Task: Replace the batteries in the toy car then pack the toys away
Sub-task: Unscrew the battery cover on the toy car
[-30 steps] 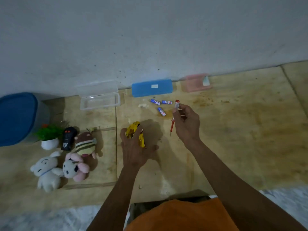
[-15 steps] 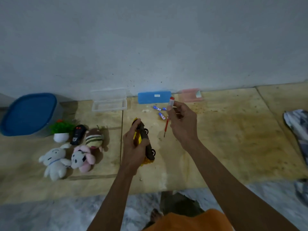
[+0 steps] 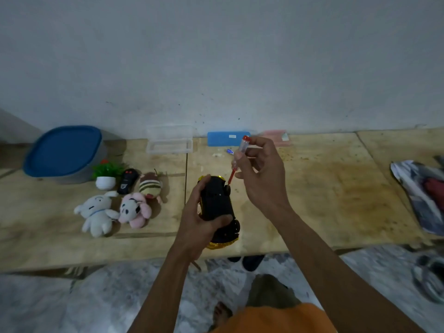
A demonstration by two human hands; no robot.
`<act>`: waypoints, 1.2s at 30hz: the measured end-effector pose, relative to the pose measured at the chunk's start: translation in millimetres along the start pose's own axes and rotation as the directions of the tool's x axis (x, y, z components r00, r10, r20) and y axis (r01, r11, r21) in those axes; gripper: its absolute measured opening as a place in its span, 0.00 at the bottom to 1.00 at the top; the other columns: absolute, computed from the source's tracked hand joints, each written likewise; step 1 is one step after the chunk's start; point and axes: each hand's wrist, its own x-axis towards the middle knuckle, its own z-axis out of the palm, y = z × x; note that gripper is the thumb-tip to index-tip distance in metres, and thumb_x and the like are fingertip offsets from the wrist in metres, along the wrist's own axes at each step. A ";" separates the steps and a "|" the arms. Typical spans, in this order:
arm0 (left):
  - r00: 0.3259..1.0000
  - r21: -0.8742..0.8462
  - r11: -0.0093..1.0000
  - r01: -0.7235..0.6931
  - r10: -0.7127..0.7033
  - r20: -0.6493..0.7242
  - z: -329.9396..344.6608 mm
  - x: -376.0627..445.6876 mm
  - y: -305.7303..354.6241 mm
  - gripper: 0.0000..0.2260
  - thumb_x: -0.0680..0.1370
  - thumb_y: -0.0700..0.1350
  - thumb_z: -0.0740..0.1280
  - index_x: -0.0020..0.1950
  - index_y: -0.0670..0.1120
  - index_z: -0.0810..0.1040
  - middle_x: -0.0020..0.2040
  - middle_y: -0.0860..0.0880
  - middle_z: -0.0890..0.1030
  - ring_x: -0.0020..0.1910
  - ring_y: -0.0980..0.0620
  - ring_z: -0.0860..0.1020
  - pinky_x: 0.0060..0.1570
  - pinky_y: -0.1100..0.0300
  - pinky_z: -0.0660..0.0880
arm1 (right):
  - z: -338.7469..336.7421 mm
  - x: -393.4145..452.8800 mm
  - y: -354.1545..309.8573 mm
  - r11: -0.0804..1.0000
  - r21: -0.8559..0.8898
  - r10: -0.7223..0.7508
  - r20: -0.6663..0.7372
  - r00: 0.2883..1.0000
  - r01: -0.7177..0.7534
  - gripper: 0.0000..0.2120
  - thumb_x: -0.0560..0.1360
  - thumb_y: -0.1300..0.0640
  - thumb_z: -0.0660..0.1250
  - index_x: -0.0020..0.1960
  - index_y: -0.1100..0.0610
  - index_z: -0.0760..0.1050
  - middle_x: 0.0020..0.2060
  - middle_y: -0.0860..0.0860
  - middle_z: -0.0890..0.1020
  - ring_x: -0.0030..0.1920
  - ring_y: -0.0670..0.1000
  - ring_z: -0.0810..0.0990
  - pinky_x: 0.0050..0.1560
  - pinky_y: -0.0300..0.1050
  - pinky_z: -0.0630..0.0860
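Left hand (image 3: 197, 219) grips the upturned car (image 3: 217, 205) by its sides; looks light, hard plastic. Right hand (image 3: 262, 174) pinches the screwdriver (image 3: 237, 159).

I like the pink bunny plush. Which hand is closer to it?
Left. The left hand, holding the upturned yellow toy car, sits just right of the pink bunny plush; the right hand, holding the red screwdriver, is farther right.

Home corner: plush toys (image 3: 113, 211) on plywood platform (image 3: 324, 200), bare wall (image 3: 216, 56).
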 end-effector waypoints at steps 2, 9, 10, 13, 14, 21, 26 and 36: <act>1.000 -0.019 1.000 -0.019 0.019 0.011 -5.1 -2.2 6.1 0.41 0.67 0.29 0.77 0.70 0.62 0.71 0.70 0.57 0.73 0.65 0.49 0.77 0.57 0.43 0.81 | 3.1 -4.2 -9.7 0.998 0.021 -0.065 0.018 0.998 0.065 0.16 0.79 0.58 0.67 0.66 0.51 0.70 0.44 0.52 0.84 0.43 0.51 0.85 0.45 0.55 0.84; 0.990 -0.029 0.990 -0.139 0.140 0.036 -8.8 -5.3 32.3 0.39 0.67 0.26 0.76 0.67 0.60 0.72 0.64 0.59 0.76 0.61 0.50 0.79 0.49 0.49 0.83 | 0.3 -9.9 -32.7 0.967 0.036 -0.253 0.004 0.968 0.252 0.20 0.80 0.61 0.66 0.70 0.51 0.70 0.45 0.54 0.83 0.46 0.52 0.85 0.45 0.47 0.84; 0.989 -0.052 0.988 -0.142 0.144 0.041 -7.4 -5.1 34.9 0.39 0.66 0.27 0.77 0.67 0.60 0.72 0.65 0.56 0.75 0.60 0.47 0.80 0.49 0.49 0.83 | -0.9 -9.7 -35.1 0.962 0.034 -0.271 -0.004 0.962 0.271 0.20 0.80 0.62 0.67 0.70 0.52 0.70 0.45 0.54 0.83 0.46 0.52 0.85 0.45 0.45 0.84; 0.987 -0.084 0.985 -0.149 0.154 0.051 -0.4 -4.8 40.7 0.38 0.64 0.31 0.77 0.66 0.60 0.73 0.67 0.51 0.75 0.60 0.43 0.80 0.49 0.45 0.83 | -4.7 -8.4 -40.5 0.949 0.032 -0.313 -0.037 0.949 0.315 0.20 0.79 0.62 0.67 0.70 0.53 0.70 0.45 0.54 0.84 0.46 0.51 0.85 0.46 0.43 0.83; 0.986 -0.082 0.985 -0.152 0.157 0.054 2.6 -4.9 42.5 0.38 0.64 0.31 0.77 0.66 0.60 0.73 0.67 0.51 0.75 0.59 0.44 0.81 0.49 0.46 0.83 | -6.4 -7.9 -40.9 0.947 0.033 -0.319 -0.045 0.947 0.321 0.20 0.79 0.61 0.68 0.70 0.52 0.70 0.46 0.54 0.84 0.46 0.52 0.85 0.47 0.45 0.83; 0.983 -0.075 0.983 -0.166 0.172 0.071 20.2 -4.2 47.3 0.39 0.64 0.30 0.76 0.69 0.55 0.71 0.68 0.48 0.74 0.58 0.45 0.81 0.48 0.48 0.83 | -22.2 -6.7 -36.5 0.946 0.076 -0.308 -0.081 0.948 0.314 0.20 0.79 0.61 0.68 0.70 0.52 0.70 0.46 0.54 0.84 0.47 0.53 0.85 0.44 0.50 0.84; 0.978 -0.048 0.982 -0.183 0.186 0.089 32.1 -1.1 47.4 0.39 0.65 0.26 0.76 0.68 0.56 0.71 0.68 0.48 0.75 0.58 0.47 0.81 0.48 0.51 0.82 | -34.1 -5.1 -31.6 0.952 0.104 -0.277 -0.115 0.954 0.288 0.20 0.80 0.62 0.67 0.70 0.52 0.69 0.45 0.56 0.83 0.47 0.55 0.85 0.45 0.52 0.84; 0.980 -0.062 0.985 -0.158 0.165 0.112 46.7 3.8 47.3 0.38 0.64 0.29 0.76 0.66 0.59 0.73 0.68 0.46 0.75 0.58 0.42 0.81 0.47 0.50 0.82 | -46.8 -2.9 -29.3 0.958 0.110 -0.250 -0.137 0.958 0.266 0.20 0.80 0.60 0.67 0.71 0.55 0.69 0.46 0.56 0.83 0.48 0.54 0.85 0.45 0.54 0.84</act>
